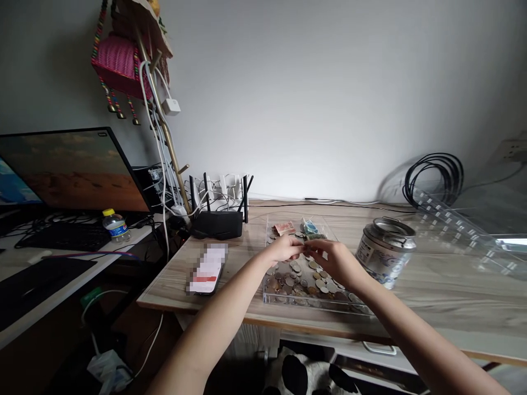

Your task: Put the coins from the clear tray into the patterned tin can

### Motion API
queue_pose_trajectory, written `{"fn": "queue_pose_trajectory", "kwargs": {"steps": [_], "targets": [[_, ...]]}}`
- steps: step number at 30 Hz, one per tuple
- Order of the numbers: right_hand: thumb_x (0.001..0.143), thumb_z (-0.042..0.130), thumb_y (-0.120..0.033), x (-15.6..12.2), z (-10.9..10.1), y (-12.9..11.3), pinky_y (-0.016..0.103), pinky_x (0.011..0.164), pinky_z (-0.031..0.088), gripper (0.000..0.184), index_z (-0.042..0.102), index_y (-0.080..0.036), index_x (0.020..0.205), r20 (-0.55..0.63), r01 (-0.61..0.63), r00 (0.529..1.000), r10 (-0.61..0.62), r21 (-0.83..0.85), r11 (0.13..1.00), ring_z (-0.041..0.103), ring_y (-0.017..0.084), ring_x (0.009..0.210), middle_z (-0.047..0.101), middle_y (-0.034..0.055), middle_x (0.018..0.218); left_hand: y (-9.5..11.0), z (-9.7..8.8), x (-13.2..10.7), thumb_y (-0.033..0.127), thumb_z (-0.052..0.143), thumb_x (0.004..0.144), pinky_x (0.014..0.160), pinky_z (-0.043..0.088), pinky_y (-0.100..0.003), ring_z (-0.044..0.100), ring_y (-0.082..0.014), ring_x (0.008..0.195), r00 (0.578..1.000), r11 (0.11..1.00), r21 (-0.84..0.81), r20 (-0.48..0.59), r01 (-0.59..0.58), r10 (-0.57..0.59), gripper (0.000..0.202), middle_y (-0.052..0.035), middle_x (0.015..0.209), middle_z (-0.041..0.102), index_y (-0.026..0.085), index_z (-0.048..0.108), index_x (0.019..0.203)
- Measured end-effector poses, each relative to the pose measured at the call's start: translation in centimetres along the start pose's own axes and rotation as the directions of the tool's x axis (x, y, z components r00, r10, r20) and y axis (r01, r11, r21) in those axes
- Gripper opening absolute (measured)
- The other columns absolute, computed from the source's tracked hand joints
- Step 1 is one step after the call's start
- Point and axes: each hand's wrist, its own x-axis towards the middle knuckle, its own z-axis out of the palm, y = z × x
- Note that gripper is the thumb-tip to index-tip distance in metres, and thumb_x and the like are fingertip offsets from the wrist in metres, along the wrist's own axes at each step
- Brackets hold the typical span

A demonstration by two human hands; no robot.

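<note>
A clear plastic tray (265, 299) on the wooden desk holds many loose coins (293, 280), thickest along its near side. Toward its back lie a reddish banknote (284, 228) and a blue-green banknote (309, 226). My left hand (285, 248) and my right hand (328, 255) meet over the middle of the tray, fingertips pinched together. Whatever is between them is too small or hidden to make out. Just behind the fingers shows a dull greenish note (316, 237); I cannot tell if they touch it.
Right of the tray stands a metal can (385, 252) with a handled lid. A phone (207, 269) lies to the left, with a black router (218, 224) behind it. Further right are a clear plastic organizer (465, 236) and coiled black cable (432, 178).
</note>
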Motion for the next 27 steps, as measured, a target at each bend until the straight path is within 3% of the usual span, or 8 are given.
{"fn": "queue_pose_trajectory", "kwargs": {"steps": [3,5,8,11,15,20,24,27], "targets": [[0.074,0.043,-0.023,0.2,0.3,0.1,0.023,0.058,0.041,0.02,0.062,-0.021,0.083,-0.035,0.021,0.999,-0.02,0.018,1.0,0.053,0.011,0.061,0.063,0.0013,0.076,-0.2,0.2,0.1,0.038,0.052,0.072,0.036,0.008,-0.019,0.02,-0.0011,0.032,0.996,0.989,-0.146,0.083,0.037,-0.025,0.028,0.006,0.044,0.035,0.011,0.058,0.077],[0.073,0.044,-0.024,-0.3,-0.9,0.3,0.023,0.059,0.041,0.021,0.062,-0.022,0.083,-0.107,-0.001,0.994,0.001,0.003,1.0,0.054,0.012,0.063,0.063,0.0012,0.078,-0.4,0.1,0.3,0.033,0.049,0.075,0.035,0.007,-0.019,0.02,-0.0008,0.032,0.991,0.968,-0.236,0.119,0.081,-0.054,0.025,0.0052,0.046,0.036,0.01,0.058,0.079],[0.07,0.049,-0.031,-1.2,-5.0,1.7,0.023,0.057,0.041,0.022,0.062,-0.024,0.087,-0.311,-0.177,0.94,0.142,-0.087,0.98,0.055,0.012,0.064,0.064,0.0004,0.077,-0.6,-0.4,0.7,0.02,0.043,0.076,0.034,0.009,-0.017,0.022,-0.0009,0.033,0.986,0.898,-0.408,0.043,0.165,-0.162,0.017,0.003,0.05,0.04,0.009,0.056,0.077],[0.063,0.055,-0.038,-1.8,-9.8,4.3,0.024,0.052,0.036,0.021,0.064,-0.027,0.079,-0.443,-0.434,0.847,0.295,-0.254,0.864,0.052,0.013,0.059,0.062,-0.0013,0.07,-0.7,-1.1,1.1,0.011,0.038,0.073,0.033,0.015,-0.015,0.028,-0.0019,0.035,0.96,0.776,-0.598,-0.039,0.2,-0.278,0.015,0.0016,0.052,0.041,0.009,0.052,0.075],[0.061,0.054,-0.035,-1.8,-13.3,7.7,0.024,0.052,0.033,0.02,0.065,-0.027,0.076,-0.33,-0.501,0.86,0.389,-0.404,0.766,0.052,0.014,0.061,0.062,-0.0003,0.071,-0.8,-1.6,1.3,0.007,0.034,0.07,0.036,0.03,-0.016,0.041,-0.0053,0.04,0.947,0.68,-0.707,-0.045,0.194,-0.318,0.017,-0.0021,0.055,0.046,0.007,0.051,0.076],[0.061,0.052,-0.03,-1.4,-13.3,8.8,0.024,0.055,0.034,0.019,0.065,-0.026,0.075,-0.224,-0.438,0.898,0.378,-0.398,0.806,0.053,0.014,0.064,0.063,0.0,0.073,-0.6,-1.0,0.9,-0.003,0.031,0.069,0.055,0.046,-0.023,0.058,-0.0127,0.058,0.969,0.742,-0.658,-0.077,0.129,-0.236,0.024,-0.0096,0.063,0.057,0.004,0.051,0.081],[0.06,0.053,-0.029,-1.0,-13.2,8.7,0.025,0.058,0.036,0.019,0.066,-0.025,0.073,-0.146,-0.429,0.903,0.404,-0.352,0.832,0.055,0.015,0.066,0.064,0.0006,0.072,-0.5,-0.8,0.7,-0.001,0.035,0.074,0.05,0.044,-0.019,0.06,-0.0133,0.062,0.977,0.804,-0.585,-0.087,0.108,-0.195,0.018,-0.0138,0.072,0.061,0.004,0.051,0.083],[0.06,0.053,-0.028,-0.9,-13.4,9.0,0.026,0.06,0.037,0.018,0.067,-0.023,0.071,-0.104,-0.405,0.913,0.393,-0.319,0.857,0.056,0.017,0.066,0.065,0.0021,0.071,-0.5,-0.9,0.7,0.006,0.038,0.078,0.036,0.031,-0.014,0.056,-0.0084,0.049,0.977,0.845,-0.523,-0.101,0.109,-0.188,0.012,-0.0135,0.077,0.062,0.008,0.048,0.084]]}}
